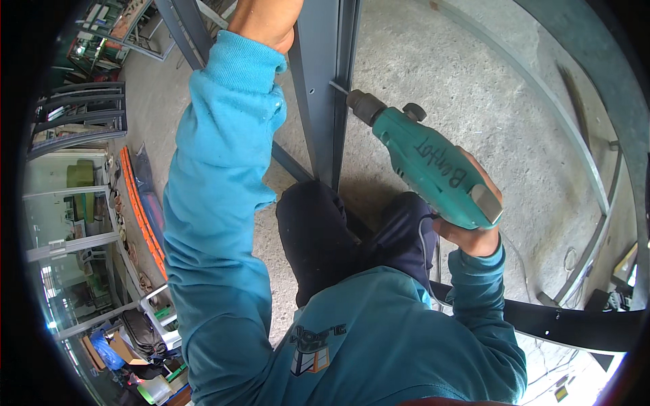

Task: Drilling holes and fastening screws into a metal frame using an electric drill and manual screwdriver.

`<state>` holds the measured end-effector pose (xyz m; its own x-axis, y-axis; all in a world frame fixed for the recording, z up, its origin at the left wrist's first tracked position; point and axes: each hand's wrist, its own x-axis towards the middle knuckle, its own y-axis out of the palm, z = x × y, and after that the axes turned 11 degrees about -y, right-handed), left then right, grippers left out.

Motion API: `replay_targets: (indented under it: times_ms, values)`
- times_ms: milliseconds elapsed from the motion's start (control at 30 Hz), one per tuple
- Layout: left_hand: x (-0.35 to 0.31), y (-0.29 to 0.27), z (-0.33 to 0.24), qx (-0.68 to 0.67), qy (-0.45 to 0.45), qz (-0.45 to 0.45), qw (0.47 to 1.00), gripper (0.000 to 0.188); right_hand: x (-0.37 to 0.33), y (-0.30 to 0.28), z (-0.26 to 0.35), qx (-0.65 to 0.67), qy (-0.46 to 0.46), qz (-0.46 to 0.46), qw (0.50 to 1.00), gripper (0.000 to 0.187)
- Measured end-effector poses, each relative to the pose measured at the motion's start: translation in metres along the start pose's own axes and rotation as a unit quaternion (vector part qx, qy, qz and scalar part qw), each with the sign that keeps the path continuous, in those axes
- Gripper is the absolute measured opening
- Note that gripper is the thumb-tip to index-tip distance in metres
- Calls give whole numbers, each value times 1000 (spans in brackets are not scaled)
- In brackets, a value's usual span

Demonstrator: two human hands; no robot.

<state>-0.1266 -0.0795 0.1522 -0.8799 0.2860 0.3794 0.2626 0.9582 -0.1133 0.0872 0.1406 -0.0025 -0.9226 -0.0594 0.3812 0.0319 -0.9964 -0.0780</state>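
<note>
While your right hand (474,227) wraps shut around the green electric drill (426,162), its bit (338,88) meets the grey steel post's (323,81) right edge. Your left hand (267,20) braces the post's left edge, fingers cropped from view. Bare concrete floor (474,88) lies open rightward.

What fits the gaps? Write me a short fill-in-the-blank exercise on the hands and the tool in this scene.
1. The right hand grips a green power ____.
2. The drill has its bit against a grey metal ____.
3. The left hand reaches up beside the frame, its sleeve coloured ____.
4. The floor below is bare ____.

Missing words: drill; frame; blue; concrete
</note>
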Motion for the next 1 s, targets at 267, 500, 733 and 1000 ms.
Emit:
replay_targets:
  times_ms: [267,500,733,1000]
  values:
    - [-16,29,-16,-3,-30,-63,998,74,-31,15,-4,209,264,-99,936,94]
    - [-1,10,-13,-1,-73,-82,994,77,-28,9,13,-32,23,1,999,94]
    - [-8,4,-11,0,-12,-27,1000,81,-21,-1,47,-58,8,0,998,89]
    - [-2,6,-10,-11,-93,-68,993,83,-26,7,70,-169,6,18,985,82]
